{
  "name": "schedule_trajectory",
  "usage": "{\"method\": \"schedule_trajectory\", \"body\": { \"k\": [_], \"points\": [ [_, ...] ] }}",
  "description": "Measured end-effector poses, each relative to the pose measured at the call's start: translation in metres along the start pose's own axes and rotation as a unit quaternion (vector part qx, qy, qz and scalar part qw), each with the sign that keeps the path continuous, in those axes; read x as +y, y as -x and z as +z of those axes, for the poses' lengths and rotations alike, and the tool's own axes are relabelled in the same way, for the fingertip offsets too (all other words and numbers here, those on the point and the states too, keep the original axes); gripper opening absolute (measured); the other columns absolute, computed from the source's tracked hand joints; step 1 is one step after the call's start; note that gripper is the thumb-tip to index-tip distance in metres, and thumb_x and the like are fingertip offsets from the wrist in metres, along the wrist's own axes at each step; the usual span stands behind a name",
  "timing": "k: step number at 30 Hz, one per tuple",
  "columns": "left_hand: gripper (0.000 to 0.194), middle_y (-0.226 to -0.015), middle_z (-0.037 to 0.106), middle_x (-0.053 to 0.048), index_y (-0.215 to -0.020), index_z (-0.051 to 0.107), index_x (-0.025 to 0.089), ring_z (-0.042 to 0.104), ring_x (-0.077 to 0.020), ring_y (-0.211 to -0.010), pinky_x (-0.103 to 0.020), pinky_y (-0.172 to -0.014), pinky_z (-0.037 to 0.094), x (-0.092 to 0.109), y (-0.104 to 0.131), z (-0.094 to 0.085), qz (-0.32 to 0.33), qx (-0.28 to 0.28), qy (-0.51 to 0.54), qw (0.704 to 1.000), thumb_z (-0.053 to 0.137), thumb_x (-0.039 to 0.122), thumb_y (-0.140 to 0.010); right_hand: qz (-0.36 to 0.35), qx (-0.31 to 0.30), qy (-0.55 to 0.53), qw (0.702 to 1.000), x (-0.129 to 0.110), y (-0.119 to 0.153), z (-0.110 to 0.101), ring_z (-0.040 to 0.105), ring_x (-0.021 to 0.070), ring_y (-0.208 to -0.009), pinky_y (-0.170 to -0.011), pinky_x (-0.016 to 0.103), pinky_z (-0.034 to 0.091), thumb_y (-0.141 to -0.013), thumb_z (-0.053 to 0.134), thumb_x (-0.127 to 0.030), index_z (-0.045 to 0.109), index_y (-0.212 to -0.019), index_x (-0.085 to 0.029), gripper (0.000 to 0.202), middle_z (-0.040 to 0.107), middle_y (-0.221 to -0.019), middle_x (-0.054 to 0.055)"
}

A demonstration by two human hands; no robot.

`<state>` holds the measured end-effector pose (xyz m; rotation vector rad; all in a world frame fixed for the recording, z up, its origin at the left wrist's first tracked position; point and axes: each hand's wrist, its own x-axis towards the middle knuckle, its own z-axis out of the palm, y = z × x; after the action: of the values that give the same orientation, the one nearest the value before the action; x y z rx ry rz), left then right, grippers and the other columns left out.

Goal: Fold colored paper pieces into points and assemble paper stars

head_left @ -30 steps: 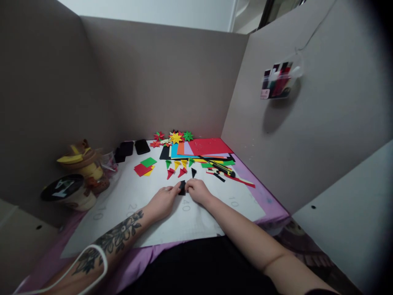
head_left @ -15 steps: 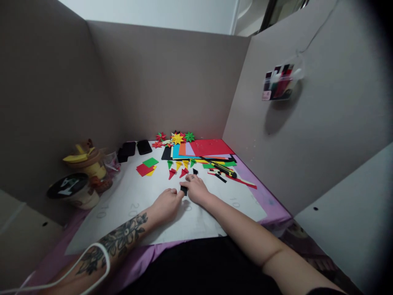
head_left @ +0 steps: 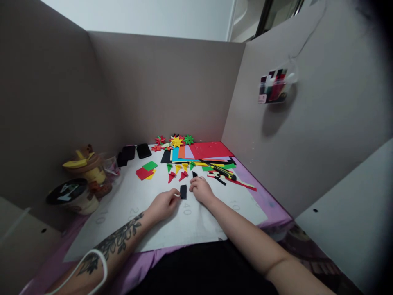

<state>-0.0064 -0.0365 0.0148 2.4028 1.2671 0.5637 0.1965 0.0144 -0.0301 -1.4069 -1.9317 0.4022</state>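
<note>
A folded black paper rectangle [head_left: 183, 191] lies on the white sheet between my hands. At its left edge, the closed thumb and fingers of my left hand [head_left: 163, 205] pinch its lower corner. My right hand [head_left: 202, 191] rests just right of the paper, apart from it, its fingers loosely bent and holding nothing I can see. A small black folded piece [head_left: 194, 174] sits just beyond the right fingertips. Beyond the rectangle are red folded points [head_left: 171, 177], with green ones [head_left: 169, 168] and yellow ones [head_left: 178, 168] in a row behind.
Paper squares [head_left: 143, 173] lie left of the hands. A box cutter [head_left: 225, 172] and paper strips [head_left: 245, 185] are to the right. Coloured sheets [head_left: 211, 149] and paper stars [head_left: 177, 141] are at the back. Cups [head_left: 81, 200] stand left; grey partitions [head_left: 166, 90] surround the table.
My right hand has come off the black paper and drawn slightly right, uncovering it. My left hand has shifted slightly left and stays at the paper's edge. The view has tilted a little.
</note>
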Motion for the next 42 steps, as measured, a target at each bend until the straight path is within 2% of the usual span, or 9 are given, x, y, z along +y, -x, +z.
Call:
{"method": "schedule_trajectory", "body": {
  "k": [3,7,13,17,20,25,31,37,42],
  "points": [
    [0.021,-0.08,0.071,-0.002,-0.102,0.054,0.02,0.063,-0.0165,-0.071,-0.025,-0.064,0.044,-0.002,-0.002,-0.001,-0.024,0.011,0.062,0.998,0.041,0.027,-0.086,-0.018,-0.005,-0.035,0.999,-0.002,0.0,0.003,0.05,0.0193,-0.094,-0.088,0.035,0.04,-0.067,0.048,0.003,0.07,-0.062,-0.022,0.033,0.063,-0.093,0.002],
    [0.024,-0.08,0.071,-0.003,-0.102,0.057,0.019,0.064,-0.0175,-0.072,-0.026,-0.066,0.045,-0.004,-0.003,0.0,-0.029,0.012,0.072,0.997,0.042,0.027,-0.085,-0.074,-0.008,-0.045,0.996,-0.008,0.003,0.004,0.05,0.0185,-0.096,-0.087,0.035,0.041,-0.069,0.047,0.004,0.071,-0.071,-0.022,0.035,0.061,-0.094,0.003],
    [0.029,-0.081,0.07,-0.001,-0.11,0.053,0.02,0.064,-0.0162,-0.074,-0.025,-0.068,0.046,-0.008,-0.004,0.002,-0.015,0.009,0.087,0.996,0.044,0.021,-0.083,-0.21,-0.098,0.035,0.972,-0.02,0.007,-0.002,0.05,0.0197,-0.09,-0.086,0.034,0.04,-0.073,0.05,-0.004,0.068,-0.082,-0.02,0.026,0.063,-0.089,0.005],
    [0.038,-0.09,0.067,-0.002,-0.117,0.053,0.023,0.061,-0.0157,-0.081,-0.026,-0.074,0.045,-0.01,-0.004,0.003,0.028,0.024,0.012,0.999,0.045,0.015,-0.081,-0.259,-0.136,0.082,0.953,-0.026,0.01,-0.002,0.052,0.0197,-0.089,-0.082,0.032,0.042,-0.077,0.05,-0.007,0.067,-0.085,-0.018,0.022,0.063,-0.09,0.007],
    [0.032,-0.092,0.062,-0.005,-0.106,0.061,0.021,0.057,-0.017,-0.087,-0.027,-0.077,0.044,-0.012,-0.004,0.002,0.056,0.042,-0.056,0.996,0.047,0.013,-0.079,-0.267,-0.145,0.094,0.948,-0.028,0.012,-0.003,0.052,0.019,-0.09,-0.079,0.03,0.042,-0.081,0.049,-0.011,0.067,-0.094,-0.02,0.024,0.064,-0.094,0.007],
    [0.017,-0.084,0.057,-0.005,-0.081,0.068,0.019,0.052,-0.017,-0.08,-0.027,-0.07,0.041,-0.015,-0.004,-0.003,0.091,0.04,-0.157,0.983,0.051,0.021,-0.082,-0.265,-0.139,0.1,0.949,-0.029,0.013,-0.006,0.054,0.0191,-0.088,-0.077,0.031,0.042,-0.085,0.049,-0.017,0.068,-0.099,-0.023,0.024,0.066,-0.095,0.007],
    [0.021,-0.08,0.06,-0.006,-0.079,0.068,0.019,0.052,-0.0181,-0.077,-0.028,-0.066,0.04,-0.013,-0.004,-0.004,0.127,0.016,-0.227,0.966,0.048,0.023,-0.086,-0.287,-0.125,0.07,0.947,-0.027,0.012,-0.004,0.055,0.0183,-0.089,-0.08,0.03,0.044,-0.085,0.05,-0.016,0.069,-0.095,-0.022,0.023,0.068,-0.096,0.005],
    [0.02,-0.082,0.066,-0.005,-0.088,0.07,0.022,0.055,-0.0179,-0.083,-0.028,-0.075,0.042,-0.022,-0.006,-0.007,0.124,0.0,-0.114,0.986,0.05,0.021,-0.084,-0.302,-0.126,0.059,0.943,-0.018,0.014,-0.002,0.057,0.0179,-0.088,-0.077,0.029,0.047,-0.083,0.053,-0.015,0.07,-0.093,-0.021,0.02,0.068,-0.097,0.005],
    [0.02,-0.075,0.068,-0.004,-0.075,0.071,0.02,0.057,-0.0165,-0.076,-0.027,-0.077,0.041,-0.031,-0.014,-0.006,0.069,0.008,-0.023,0.997,0.052,0.024,-0.08,-0.307,-0.138,0.05,0.94,-0.017,0.018,-0.006,0.055,0.0182,-0.091,-0.077,0.029,0.047,-0.079,0.056,-0.012,0.07,-0.091,-0.023,0.021,0.067,-0.099,0.004]
  ]
}}
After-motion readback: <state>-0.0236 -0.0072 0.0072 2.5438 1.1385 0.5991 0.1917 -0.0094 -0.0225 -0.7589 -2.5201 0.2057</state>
